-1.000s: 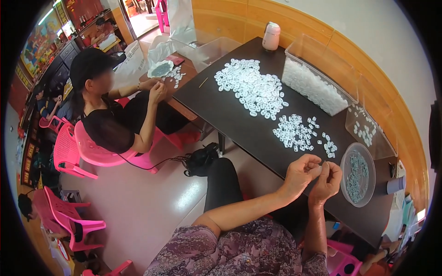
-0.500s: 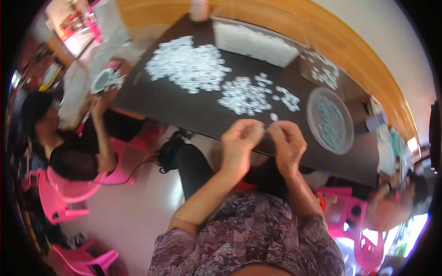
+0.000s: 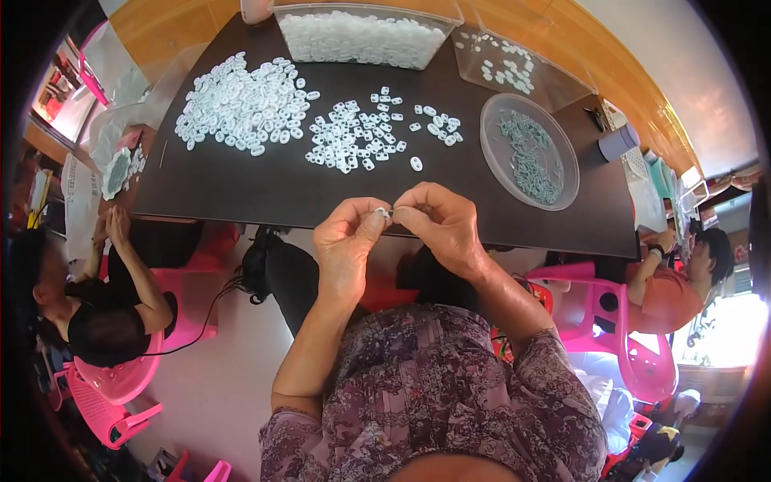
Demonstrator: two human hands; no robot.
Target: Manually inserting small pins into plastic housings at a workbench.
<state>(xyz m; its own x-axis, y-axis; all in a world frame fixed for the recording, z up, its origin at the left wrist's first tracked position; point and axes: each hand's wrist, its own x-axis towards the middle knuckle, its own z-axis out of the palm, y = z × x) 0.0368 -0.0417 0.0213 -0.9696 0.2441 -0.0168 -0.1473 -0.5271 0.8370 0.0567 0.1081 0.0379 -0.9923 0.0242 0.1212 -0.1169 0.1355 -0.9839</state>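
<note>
Small white ring point(image 3: 383, 213), pinched between left hand point(image 3: 345, 249), right hand point(image 3: 442, 225).

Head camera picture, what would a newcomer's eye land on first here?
First, the two hands meeting at the table's near edge: the left hand and right hand pinch one small white piece between their fingertips. Next, the white pieces spread in heaps over the dark table, with a clear bin full of them at the far edge. A round clear dish of grey parts sits to the right.

Small workshop: table point(image 3: 241, 189) heaped with white plastic parts point(image 3: 241, 104).
</note>
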